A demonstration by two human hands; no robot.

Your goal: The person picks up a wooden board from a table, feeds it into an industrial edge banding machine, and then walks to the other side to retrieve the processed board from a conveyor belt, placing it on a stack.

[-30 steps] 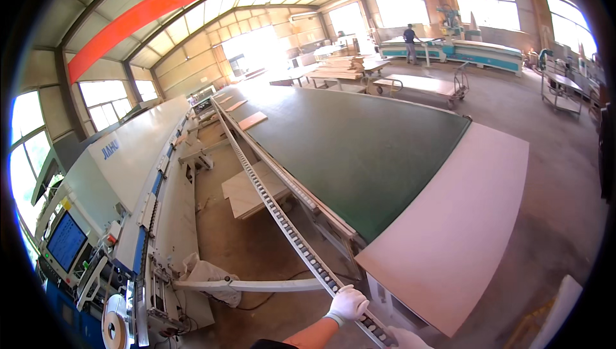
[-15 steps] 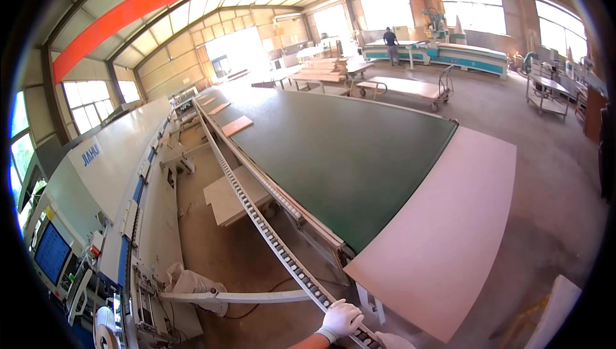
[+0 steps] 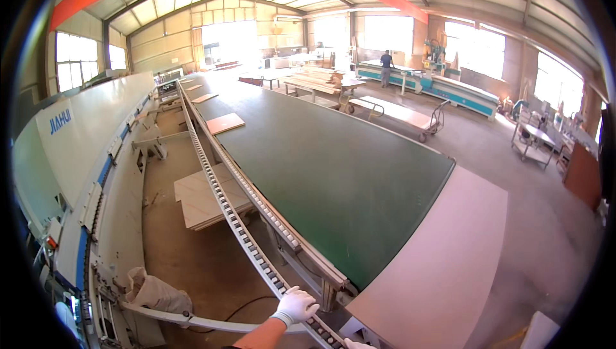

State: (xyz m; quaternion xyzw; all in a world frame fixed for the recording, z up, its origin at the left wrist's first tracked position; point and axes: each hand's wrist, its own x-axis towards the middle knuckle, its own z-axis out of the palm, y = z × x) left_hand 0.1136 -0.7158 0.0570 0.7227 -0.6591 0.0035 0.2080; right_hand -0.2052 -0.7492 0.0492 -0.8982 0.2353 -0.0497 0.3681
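White-gloved left hand (image 3: 295,304) clasps the long metal roller rail (image 3: 239,233), right hand (image 3: 357,344) barely visible, grip untellable; pale rectangular board (image 3: 436,265) sits half off green conveyor belt (image 3: 333,169), unmoved yet.

The left hand (image 3: 295,305) wears a white knitted work glove; the fabric is plain and unmarked, snug over the fingers and palm, with small creases at the knuckles; at the wrist it ends in a ribbed cuff edged with a thin pale-blue band; below the cuff the forearm is bare — no sleeve reaches into view, and no watch or strap shows on it. The right hand (image 3: 357,344) shows only as a sliver at the lower edge of the picture — it too is covered in white glove fabric of the same kind; its cuff and forearm lie outside the frame, so nothing more can be told of them.
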